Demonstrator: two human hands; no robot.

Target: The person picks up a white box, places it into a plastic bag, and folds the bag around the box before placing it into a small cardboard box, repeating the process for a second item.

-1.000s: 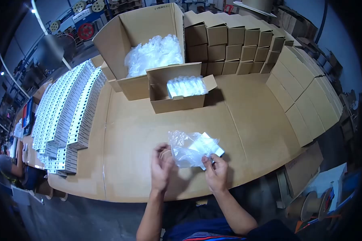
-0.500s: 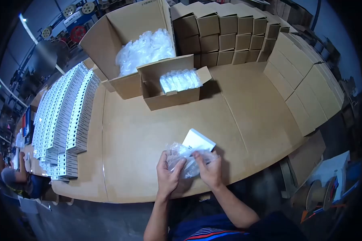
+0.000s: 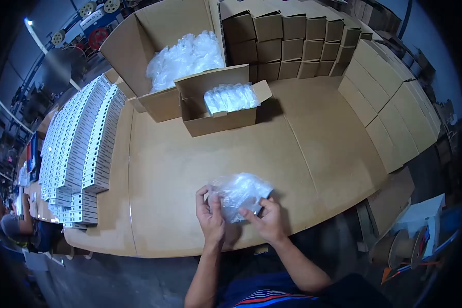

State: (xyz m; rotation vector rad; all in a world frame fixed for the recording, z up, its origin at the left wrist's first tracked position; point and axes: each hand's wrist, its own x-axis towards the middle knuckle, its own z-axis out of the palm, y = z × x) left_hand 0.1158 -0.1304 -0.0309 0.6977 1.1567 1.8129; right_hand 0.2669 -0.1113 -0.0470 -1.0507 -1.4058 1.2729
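Note:
Both hands hold a crinkled clear plastic bag over the near middle of the table. My left hand grips the bag's left side between thumb and fingers. On the right, my right hand is closed at the bag's lower right edge, thumb on top. A small white box shows at the bag's right end, mostly covered by the plastic. Farther back, an open carton holds a row of plastic-wrapped packs along its right side.
Behind the carton, a big cardboard box is heaped with clear plastic bags. White boxes are stacked at the left. Brown cartons line the back, and more cartons stand at the right. A person sits at far left.
The plastic bag has come over the white box, which lay largely uncovered before. My right hand has shifted down to the bag's edge, and my left hand has opened out slightly leftward.

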